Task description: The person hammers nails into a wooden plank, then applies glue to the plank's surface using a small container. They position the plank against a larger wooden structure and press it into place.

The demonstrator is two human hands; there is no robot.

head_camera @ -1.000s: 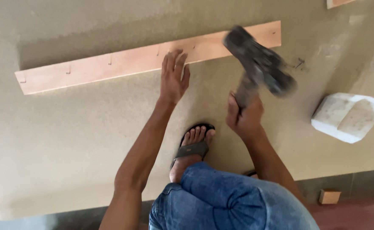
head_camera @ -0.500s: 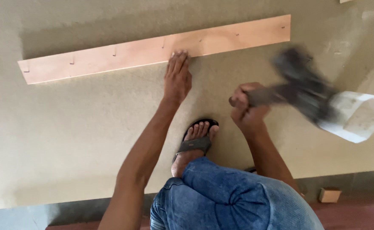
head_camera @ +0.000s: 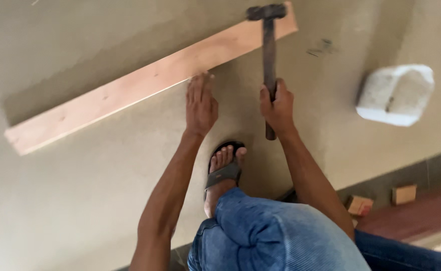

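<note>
Right hand (head_camera: 278, 105) has its grip closed round the hammer (head_camera: 267, 60) handle, head on the wooden strip (head_camera: 145, 83) far end; left hand (head_camera: 200, 103), fingers spread flat, steadies the strip nearby—a glancing blow could catch those fingers.

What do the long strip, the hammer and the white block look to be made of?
The strip looks like bare, unpainted wood: pale pinkish-tan with faint grain. The hammer, held in the right hand, has a dark head that is probably metal and a brown handle that looks wooden, though blur leaves that open. The white block is matte and rough-edged, possibly stone or foam; I cannot tell which.
</note>
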